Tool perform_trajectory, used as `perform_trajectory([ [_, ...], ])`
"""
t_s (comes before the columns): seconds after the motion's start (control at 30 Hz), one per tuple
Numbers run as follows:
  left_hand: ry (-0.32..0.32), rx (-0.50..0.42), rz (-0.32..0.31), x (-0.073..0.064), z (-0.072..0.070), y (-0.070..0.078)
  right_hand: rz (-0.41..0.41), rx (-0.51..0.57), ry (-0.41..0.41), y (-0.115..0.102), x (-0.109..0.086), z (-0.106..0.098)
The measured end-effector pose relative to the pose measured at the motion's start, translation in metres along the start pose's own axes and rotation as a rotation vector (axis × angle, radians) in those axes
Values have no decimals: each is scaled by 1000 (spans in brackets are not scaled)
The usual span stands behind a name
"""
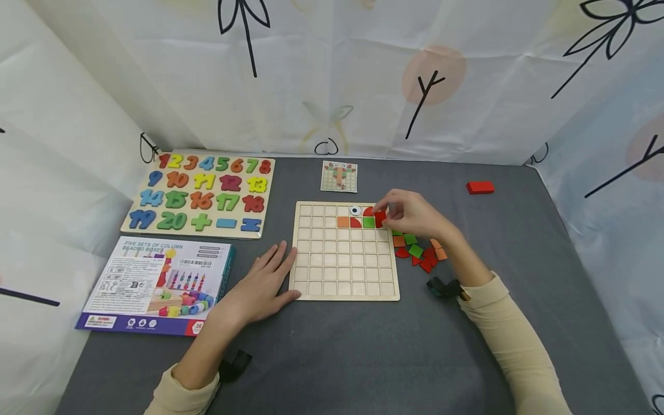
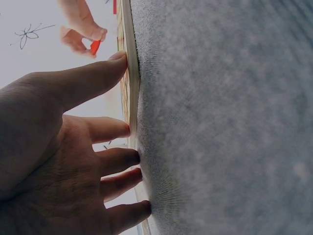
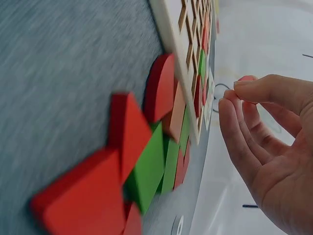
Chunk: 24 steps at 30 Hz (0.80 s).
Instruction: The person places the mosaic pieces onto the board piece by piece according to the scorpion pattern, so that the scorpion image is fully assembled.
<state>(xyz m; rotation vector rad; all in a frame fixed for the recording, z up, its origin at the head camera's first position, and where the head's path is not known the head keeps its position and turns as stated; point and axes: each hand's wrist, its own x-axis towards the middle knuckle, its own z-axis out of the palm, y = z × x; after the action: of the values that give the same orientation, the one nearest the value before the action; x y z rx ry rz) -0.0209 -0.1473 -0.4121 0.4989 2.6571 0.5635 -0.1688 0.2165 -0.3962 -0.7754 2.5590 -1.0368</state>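
Observation:
My right hand (image 1: 412, 214) is over the top right of a wooden grid board (image 1: 332, 259), pinching a small red piece (image 2: 95, 46) between thumb and fingertips. Beneath and beside it in the upper rows are a round eye piece (image 1: 355, 211), an orange square (image 1: 343, 222), a green square (image 1: 368, 222) and red curved pieces. My left hand (image 1: 261, 285) lies along the board's left edge, fingers spread and touching it. To the right of the board lies a loose pile of red, green and orange pieces (image 3: 146, 166).
A small pattern card (image 1: 339, 176) sits behind the board. On the left are a number puzzle (image 1: 194, 193) and a printed box (image 1: 155, 288). A red block (image 1: 480, 187) lies at the back right of the grey table (image 1: 363, 357), and a printed curtain hangs behind.

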Motion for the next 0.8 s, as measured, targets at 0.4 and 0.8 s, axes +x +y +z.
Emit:
perform_trajectory([
  [0.4, 0, 0, -1, 1, 0, -1, -24, 32, -1, -19, 24, 14],
  [0.8, 1, 0, 2, 1, 1, -2, -43, 73, -59, -32, 54, 33],
])
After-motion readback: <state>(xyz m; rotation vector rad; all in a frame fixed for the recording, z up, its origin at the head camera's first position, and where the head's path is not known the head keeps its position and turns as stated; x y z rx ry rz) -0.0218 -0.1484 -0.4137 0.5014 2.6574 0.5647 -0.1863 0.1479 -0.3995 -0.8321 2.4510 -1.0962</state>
